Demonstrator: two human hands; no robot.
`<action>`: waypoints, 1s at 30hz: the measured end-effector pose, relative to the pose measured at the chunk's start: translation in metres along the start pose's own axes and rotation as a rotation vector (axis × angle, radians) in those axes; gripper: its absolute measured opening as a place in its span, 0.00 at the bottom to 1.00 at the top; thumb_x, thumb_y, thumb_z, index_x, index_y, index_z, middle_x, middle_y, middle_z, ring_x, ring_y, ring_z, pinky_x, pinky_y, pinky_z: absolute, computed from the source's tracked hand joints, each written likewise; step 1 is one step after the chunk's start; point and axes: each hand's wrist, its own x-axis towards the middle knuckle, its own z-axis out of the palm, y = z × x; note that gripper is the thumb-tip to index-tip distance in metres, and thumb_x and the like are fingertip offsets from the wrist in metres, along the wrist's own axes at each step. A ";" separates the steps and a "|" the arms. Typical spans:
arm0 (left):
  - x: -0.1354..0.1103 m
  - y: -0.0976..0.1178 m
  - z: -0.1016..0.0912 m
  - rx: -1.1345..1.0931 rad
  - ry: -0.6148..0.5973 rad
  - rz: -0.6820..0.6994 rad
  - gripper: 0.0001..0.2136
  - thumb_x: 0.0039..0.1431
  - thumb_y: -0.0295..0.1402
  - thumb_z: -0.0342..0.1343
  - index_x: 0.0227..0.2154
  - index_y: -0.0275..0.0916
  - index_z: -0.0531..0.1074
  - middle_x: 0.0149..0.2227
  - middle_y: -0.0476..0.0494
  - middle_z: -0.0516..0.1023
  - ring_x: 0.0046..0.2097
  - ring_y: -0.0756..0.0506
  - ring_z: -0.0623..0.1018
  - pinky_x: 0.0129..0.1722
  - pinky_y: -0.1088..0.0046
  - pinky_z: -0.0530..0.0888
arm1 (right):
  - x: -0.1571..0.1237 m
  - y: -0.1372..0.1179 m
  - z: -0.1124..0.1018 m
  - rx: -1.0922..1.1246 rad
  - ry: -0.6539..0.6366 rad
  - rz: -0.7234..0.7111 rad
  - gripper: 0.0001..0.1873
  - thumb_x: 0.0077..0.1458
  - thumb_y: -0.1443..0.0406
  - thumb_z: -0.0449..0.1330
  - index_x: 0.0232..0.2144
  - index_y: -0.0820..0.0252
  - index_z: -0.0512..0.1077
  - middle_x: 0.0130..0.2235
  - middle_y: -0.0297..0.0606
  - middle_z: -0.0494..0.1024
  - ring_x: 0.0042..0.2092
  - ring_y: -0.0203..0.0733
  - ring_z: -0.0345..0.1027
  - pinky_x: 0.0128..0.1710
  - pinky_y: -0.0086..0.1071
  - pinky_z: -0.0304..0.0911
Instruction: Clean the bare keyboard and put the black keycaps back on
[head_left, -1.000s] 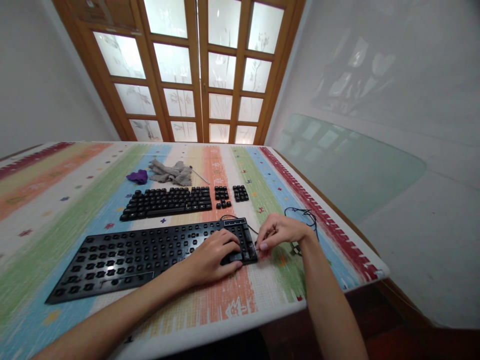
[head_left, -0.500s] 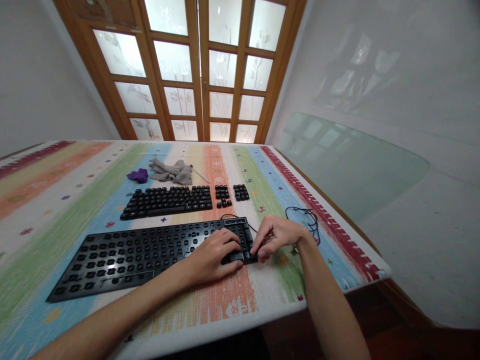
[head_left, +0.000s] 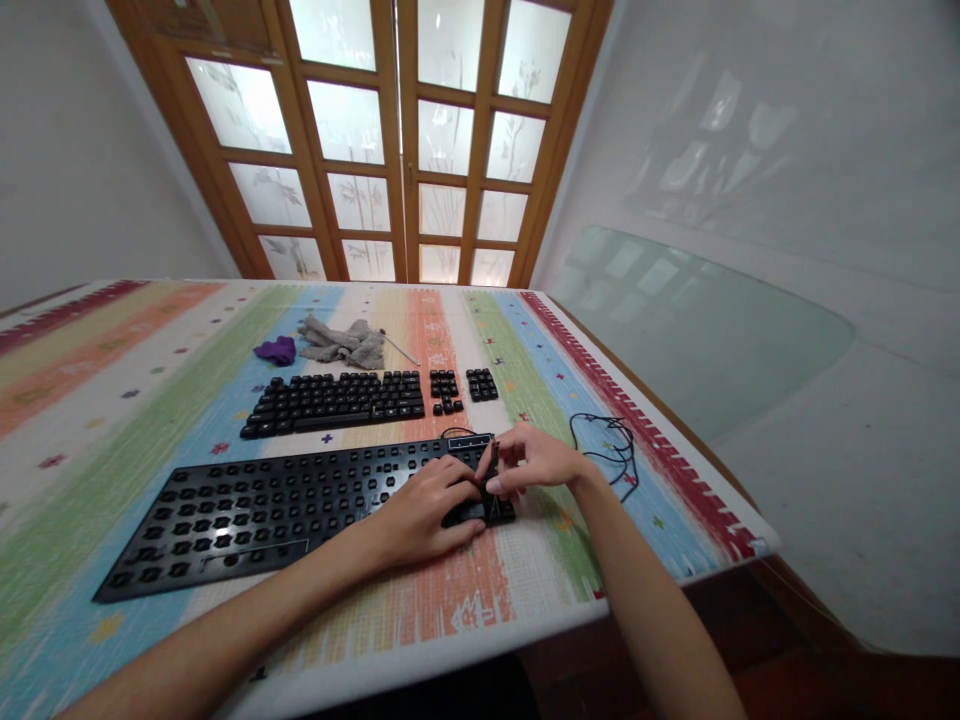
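Observation:
A black keyboard (head_left: 277, 505) with its keycaps off across most of its width lies at an angle before me. My left hand (head_left: 439, 505) holds its right part, fingers curved over the top and thumb along the front edge; the keys under the palm are hidden. Over the number-pad end, my right hand (head_left: 525, 462) pinches a small dark tool (head_left: 493, 462) with thin prongs pointing down, apparently a keycap puller. Its tip is close to the keyboard, but whether it grips a key cannot be made out.
Removed black keycaps (head_left: 337, 402) lie in ordered rows behind the keyboard, with smaller groups (head_left: 481, 384) to their right. Farther back are a grey cloth (head_left: 345, 345), a purple cloth (head_left: 277, 350) and a thin rod (head_left: 401, 347). A coiled cable (head_left: 619, 440) lies right.
My right hand has moved left and slightly away from me, from the keyboard's right corner to over the number pad, with the tool now upright. My left hand stays put.

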 end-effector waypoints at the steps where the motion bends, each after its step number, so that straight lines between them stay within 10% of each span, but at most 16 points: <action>1: 0.000 0.000 0.000 -0.004 0.000 -0.003 0.09 0.60 0.35 0.58 0.42 0.39 0.73 0.45 0.40 0.74 0.49 0.41 0.71 0.49 0.59 0.70 | 0.000 0.001 -0.001 0.011 0.009 -0.001 0.18 0.47 0.58 0.70 0.36 0.65 0.77 0.21 0.31 0.77 0.20 0.31 0.69 0.21 0.23 0.64; 18: 0.000 0.000 0.001 -0.032 0.021 -0.006 0.07 0.60 0.34 0.58 0.40 0.39 0.74 0.44 0.40 0.75 0.48 0.41 0.72 0.50 0.58 0.71 | 0.006 0.006 -0.002 0.098 0.084 0.069 0.17 0.51 0.55 0.65 0.31 0.64 0.71 0.21 0.30 0.76 0.16 0.31 0.66 0.17 0.23 0.62; 30: 0.005 0.002 -0.011 -0.226 0.093 -0.193 0.19 0.58 0.37 0.62 0.51 0.41 0.68 0.47 0.40 0.74 0.48 0.42 0.74 0.48 0.60 0.73 | -0.001 0.003 -0.008 0.180 0.193 -0.191 0.17 0.51 0.58 0.67 0.36 0.66 0.72 0.23 0.32 0.76 0.19 0.30 0.66 0.18 0.23 0.60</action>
